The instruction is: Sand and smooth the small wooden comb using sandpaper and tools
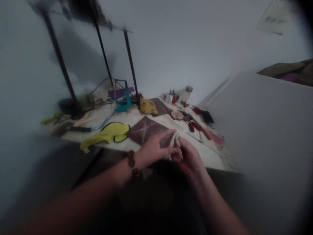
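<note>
Near the front edge of the table, my two hands meet around a small whitish piece, whose kind is too blurred to make out. My right hand is closed, its curled fingers gripping the piece from the right. From the other side my left hand, with a beaded bracelet on its wrist, closes on it between thumb and forefinger. Beneath and behind my left hand lies a brown sheet of sandpaper with pale dusty streaks. Part of the sheet is hidden by the fingers.
A yellow-green mask-like cloth and a hand saw with a black handle lie left. Behind are a teal clamp-like tool, yellow-backed sandpaper and a jar. Red-handled tools lie right, beside a white panel.
</note>
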The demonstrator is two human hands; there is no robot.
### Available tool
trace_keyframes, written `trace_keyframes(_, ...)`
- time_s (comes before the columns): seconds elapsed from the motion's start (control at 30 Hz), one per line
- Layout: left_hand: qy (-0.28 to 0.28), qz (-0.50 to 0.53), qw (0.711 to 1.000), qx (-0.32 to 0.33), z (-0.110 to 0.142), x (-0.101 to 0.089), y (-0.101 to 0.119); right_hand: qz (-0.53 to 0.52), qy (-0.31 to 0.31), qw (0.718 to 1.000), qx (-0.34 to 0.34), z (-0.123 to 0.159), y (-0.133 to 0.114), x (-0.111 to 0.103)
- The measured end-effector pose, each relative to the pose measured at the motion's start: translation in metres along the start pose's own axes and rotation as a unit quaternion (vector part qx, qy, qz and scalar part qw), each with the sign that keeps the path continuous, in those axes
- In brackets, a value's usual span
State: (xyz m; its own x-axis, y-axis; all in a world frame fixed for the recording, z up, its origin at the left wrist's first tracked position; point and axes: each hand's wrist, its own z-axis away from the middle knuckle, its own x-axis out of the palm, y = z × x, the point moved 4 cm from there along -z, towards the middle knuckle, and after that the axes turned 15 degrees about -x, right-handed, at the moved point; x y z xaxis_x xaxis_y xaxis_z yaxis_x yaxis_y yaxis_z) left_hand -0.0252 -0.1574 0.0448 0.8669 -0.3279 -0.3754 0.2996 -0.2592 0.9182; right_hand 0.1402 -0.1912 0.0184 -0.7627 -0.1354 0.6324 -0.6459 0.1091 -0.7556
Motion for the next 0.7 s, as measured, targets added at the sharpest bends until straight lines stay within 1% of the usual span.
trace_keyframes(0.07, 0.001, 0.051, 0.999, -0.019, 0.009, 0.005, 0.01, -0.017, -0.006, 1.0, 0.014, 0.005, 0.004, 0.008)
trace_keyframes(0.13, -0.005, 0.1, 0.994, -0.041, 0.015, 0.006, 0.017, -0.03, -0.025, 0.999, 0.028, 0.009, 0.007, 0.014)
trace_keyframes(0.27, -0.033, 0.183, 0.979, -0.088, 0.018, 0.007, 0.027, -0.058, -0.068, 0.995, 0.054, 0.019, 0.006, 0.023)
trace_keyframes(0.33, -0.018, 0.232, 0.968, -0.092, 0.017, 0.004, 0.031, -0.068, -0.082, 0.992, 0.064, 0.024, 0.003, 0.026)
trace_keyframes(0.4, 0.017, 0.27, 0.959, -0.084, 0.017, -0.002, 0.034, -0.079, -0.087, 0.991, 0.068, 0.027, 0.0, 0.028)
trace_keyframes(0.47, 0.023, 0.254, 0.964, -0.071, 0.019, -0.007, 0.038, -0.088, -0.08, 0.99, 0.07, 0.028, -0.001, 0.027)
trace_keyframes(0.5, 0.011, 0.22, 0.974, -0.057, 0.021, -0.008, 0.041, -0.091, -0.076, 0.991, 0.07, 0.027, 0.0, 0.026)
trace_keyframes(0.57, -0.01, 0.126, 0.992, -0.005, 0.027, -0.009, 0.048, -0.089, -0.072, 0.991, 0.07, 0.027, 0.002, 0.025)
trace_keyframes(0.6, -0.008, 0.084, 0.996, 0.023, 0.03, -0.01, 0.051, -0.083, -0.075, 0.991, 0.073, 0.026, 0.004, 0.025)
trace_keyframes(0.67, 0.029, 0.035, 0.998, 0.054, 0.034, -0.012, 0.054, -0.068, -0.089, 0.99, 0.084, 0.027, 0.006, 0.027)
trace_keyframes(0.7, 0.056, 0.031, 0.997, 0.05, 0.036, -0.014, 0.054, -0.058, -0.095, 0.99, 0.091, 0.028, 0.007, 0.03)
